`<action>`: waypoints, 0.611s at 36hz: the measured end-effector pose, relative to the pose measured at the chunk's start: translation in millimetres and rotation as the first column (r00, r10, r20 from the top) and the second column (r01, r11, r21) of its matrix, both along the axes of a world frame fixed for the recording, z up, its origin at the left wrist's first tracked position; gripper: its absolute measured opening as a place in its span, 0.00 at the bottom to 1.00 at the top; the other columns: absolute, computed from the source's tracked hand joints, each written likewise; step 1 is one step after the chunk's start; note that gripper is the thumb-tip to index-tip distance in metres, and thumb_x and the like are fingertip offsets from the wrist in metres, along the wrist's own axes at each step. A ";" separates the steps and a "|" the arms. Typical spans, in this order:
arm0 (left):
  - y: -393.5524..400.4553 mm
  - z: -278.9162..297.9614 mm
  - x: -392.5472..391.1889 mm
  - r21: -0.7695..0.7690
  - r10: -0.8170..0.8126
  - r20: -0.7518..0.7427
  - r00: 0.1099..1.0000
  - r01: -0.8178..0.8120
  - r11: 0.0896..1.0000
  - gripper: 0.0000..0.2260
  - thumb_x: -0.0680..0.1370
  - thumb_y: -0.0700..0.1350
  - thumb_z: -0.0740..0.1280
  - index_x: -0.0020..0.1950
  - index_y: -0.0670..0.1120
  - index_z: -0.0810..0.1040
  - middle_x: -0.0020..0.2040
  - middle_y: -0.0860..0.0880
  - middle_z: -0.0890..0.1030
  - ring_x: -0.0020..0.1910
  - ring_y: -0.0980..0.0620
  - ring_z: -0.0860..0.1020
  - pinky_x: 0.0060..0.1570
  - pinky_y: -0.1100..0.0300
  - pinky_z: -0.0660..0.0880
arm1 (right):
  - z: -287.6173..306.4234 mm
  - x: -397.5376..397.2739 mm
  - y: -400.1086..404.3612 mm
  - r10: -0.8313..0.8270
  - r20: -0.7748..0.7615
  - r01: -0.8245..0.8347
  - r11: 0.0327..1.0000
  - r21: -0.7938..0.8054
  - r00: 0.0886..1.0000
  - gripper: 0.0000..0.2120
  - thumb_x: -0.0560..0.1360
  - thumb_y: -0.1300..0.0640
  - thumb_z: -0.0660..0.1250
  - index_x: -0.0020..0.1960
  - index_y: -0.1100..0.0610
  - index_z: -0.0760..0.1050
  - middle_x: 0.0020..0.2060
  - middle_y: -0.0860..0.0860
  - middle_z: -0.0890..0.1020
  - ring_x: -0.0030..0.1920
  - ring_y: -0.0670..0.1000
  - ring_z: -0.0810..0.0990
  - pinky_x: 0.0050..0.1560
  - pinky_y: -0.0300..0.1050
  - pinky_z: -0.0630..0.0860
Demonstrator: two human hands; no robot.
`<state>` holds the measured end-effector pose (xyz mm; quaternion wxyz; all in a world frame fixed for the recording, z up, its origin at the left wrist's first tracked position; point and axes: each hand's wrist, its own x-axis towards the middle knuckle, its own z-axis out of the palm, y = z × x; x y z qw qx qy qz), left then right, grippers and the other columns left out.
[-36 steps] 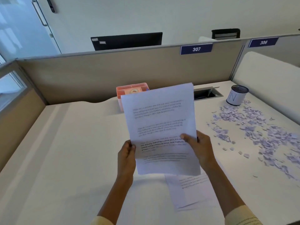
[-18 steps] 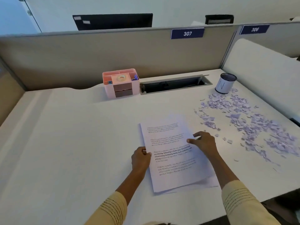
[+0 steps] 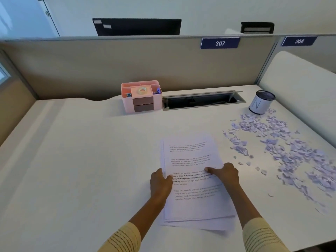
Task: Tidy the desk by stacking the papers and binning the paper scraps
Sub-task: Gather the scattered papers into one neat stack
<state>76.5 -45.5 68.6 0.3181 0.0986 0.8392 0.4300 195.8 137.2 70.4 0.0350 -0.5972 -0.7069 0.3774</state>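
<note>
A stack of printed papers (image 3: 192,160) lies flat on the white worktop (image 3: 81,160), at about 6 o'clock from the middle of the view, its lower sheets fanned slightly out of line at the near edge. The left hand (image 3: 161,182) grasps the stack's left edge, thumb on top of the sheet and fingers curled at the side. The right hand (image 3: 225,174) grasps the right edge, thumb laid across the printed text, fingers bent over the margin. Both forearms wear pale yellow sleeves (image 3: 261,237).

Paper scraps (image 3: 283,142) lie scattered loosely over the worktop at 3 o'clock from the stack, apart from it. A small cylindrical bin (image 3: 260,104) marked with an N stands upright at 2 o'clock, just beside the far end of the scraps. A pink desk organiser (image 3: 141,97) with a tape roll sits at 11 o'clock, next to an open cable tray (image 3: 201,100) against the partition (image 3: 91,70).
</note>
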 end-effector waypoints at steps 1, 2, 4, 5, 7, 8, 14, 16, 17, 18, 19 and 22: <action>-0.7 -0.4 -1.4 0.004 -0.001 -0.001 1.000 0.001 1.000 0.18 0.81 0.45 0.62 0.69 0.42 0.68 0.67 0.45 0.72 0.59 0.49 0.74 0.55 0.59 0.73 | -1.4 -1.3 1.7 0.011 -0.013 -0.011 1.000 -0.010 1.000 0.29 0.63 0.43 0.78 0.48 0.64 0.72 0.45 0.59 0.80 0.42 0.57 0.77 0.45 0.49 0.76; -1.3 -0.8 -2.7 0.011 -0.004 -0.001 1.000 0.004 1.000 0.18 0.81 0.45 0.62 0.69 0.42 0.68 0.67 0.45 0.72 0.59 0.50 0.74 0.54 0.60 0.72 | -1.8 -3.0 2.9 0.029 -0.009 -0.029 0.999 -0.017 1.000 0.28 0.63 0.43 0.78 0.48 0.64 0.72 0.45 0.59 0.80 0.42 0.57 0.78 0.46 0.50 0.77; -2.0 -0.8 -4.9 0.030 -0.015 0.001 1.000 0.015 0.999 0.19 0.81 0.44 0.62 0.71 0.43 0.67 0.67 0.45 0.71 0.57 0.52 0.73 0.53 0.62 0.71 | -2.5 -6.9 5.6 0.054 -0.033 -0.055 0.998 -0.023 0.998 0.26 0.64 0.45 0.78 0.49 0.64 0.74 0.45 0.58 0.81 0.44 0.57 0.79 0.47 0.50 0.76; -2.3 -0.6 -6.1 0.039 -0.023 0.000 1.000 0.023 0.999 0.19 0.81 0.43 0.62 0.71 0.43 0.66 0.67 0.45 0.71 0.56 0.54 0.71 0.52 0.63 0.71 | -1.8 -9.7 6.5 0.052 -0.079 -0.054 0.998 -0.028 0.996 0.24 0.65 0.48 0.78 0.49 0.64 0.76 0.46 0.59 0.82 0.45 0.58 0.80 0.46 0.49 0.76; -4.1 -0.1 -10.0 0.059 -0.030 0.011 0.999 0.029 0.998 0.19 0.81 0.43 0.62 0.71 0.44 0.66 0.67 0.45 0.71 0.54 0.55 0.70 0.52 0.61 0.71 | 4.0 -15.2 7.3 0.014 -0.199 -0.033 0.995 -0.091 0.980 0.20 0.67 0.54 0.77 0.51 0.64 0.76 0.48 0.60 0.82 0.46 0.60 0.81 0.46 0.49 0.77; -6.0 0.1 -12.9 0.071 -0.029 0.022 0.999 0.027 0.997 0.19 0.81 0.43 0.62 0.71 0.44 0.66 0.66 0.45 0.72 0.54 0.54 0.71 0.53 0.60 0.72 | 7.7 -18.3 6.6 -0.005 -0.254 -0.029 0.991 -0.133 0.967 0.18 0.68 0.57 0.76 0.51 0.64 0.75 0.49 0.61 0.82 0.47 0.61 0.81 0.48 0.51 0.78; -30.7 -4.9 -46.5 0.261 0.107 0.163 0.981 -0.148 0.954 0.24 0.81 0.44 0.62 0.76 0.49 0.59 0.71 0.43 0.67 0.66 0.45 0.71 0.64 0.48 0.72 | 32.9 -41.8 -10.8 0.162 -0.386 -0.194 0.980 -0.043 0.908 0.14 0.72 0.59 0.72 0.54 0.58 0.72 0.49 0.56 0.80 0.46 0.56 0.80 0.45 0.49 0.79; -41.0 -3.6 -62.9 0.336 0.140 0.176 0.975 -0.193 0.922 0.28 0.81 0.46 0.62 0.78 0.50 0.55 0.73 0.46 0.64 0.69 0.47 0.68 0.68 0.48 0.67 | 45.9 -51.1 -22.7 0.205 -0.496 -0.251 0.968 -0.027 0.844 0.13 0.73 0.59 0.71 0.55 0.56 0.73 0.50 0.54 0.81 0.45 0.51 0.81 0.41 0.42 0.78; -45.7 -1.3 -71.5 0.373 0.144 0.180 0.973 -0.203 0.905 0.29 0.81 0.47 0.62 0.78 0.51 0.53 0.73 0.47 0.65 0.69 0.48 0.67 0.68 0.50 0.66 | 53.5 -56.0 -29.3 0.223 -0.544 -0.273 0.962 -0.011 0.809 0.13 0.73 0.60 0.71 0.55 0.56 0.73 0.50 0.52 0.82 0.45 0.49 0.82 0.41 0.41 0.78; -50.6 2.2 -80.5 0.411 0.138 0.186 0.973 -0.204 0.889 0.29 0.81 0.48 0.62 0.78 0.51 0.53 0.72 0.48 0.66 0.69 0.49 0.68 0.68 0.52 0.65 | 61.3 -60.9 -35.7 0.237 -0.588 -0.291 0.957 0.003 0.773 0.13 0.73 0.60 0.70 0.56 0.55 0.73 0.51 0.51 0.82 0.44 0.48 0.83 0.42 0.42 0.80; -54.9 7.4 -88.8 0.453 0.116 0.182 0.976 -0.188 0.872 0.27 0.81 0.50 0.62 0.77 0.53 0.55 0.71 0.49 0.69 0.68 0.50 0.69 0.67 0.52 0.66 | 68.3 -65.6 -41.4 0.248 -0.631 -0.310 0.951 0.014 0.735 0.13 0.73 0.61 0.70 0.56 0.54 0.73 0.51 0.50 0.83 0.44 0.48 0.83 0.44 0.44 0.81; -66.1 30.6 -106.9 0.594 0.072 0.093 0.993 -0.114 0.796 0.18 0.80 0.53 0.62 0.70 0.52 0.69 0.64 0.51 0.78 0.62 0.51 0.77 0.62 0.51 0.73 | 86.0 -78.8 -56.0 0.272 -0.741 -0.360 0.932 0.044 0.614 0.16 0.74 0.62 0.69 0.60 0.56 0.73 0.53 0.53 0.83 0.49 0.53 0.84 0.49 0.52 0.81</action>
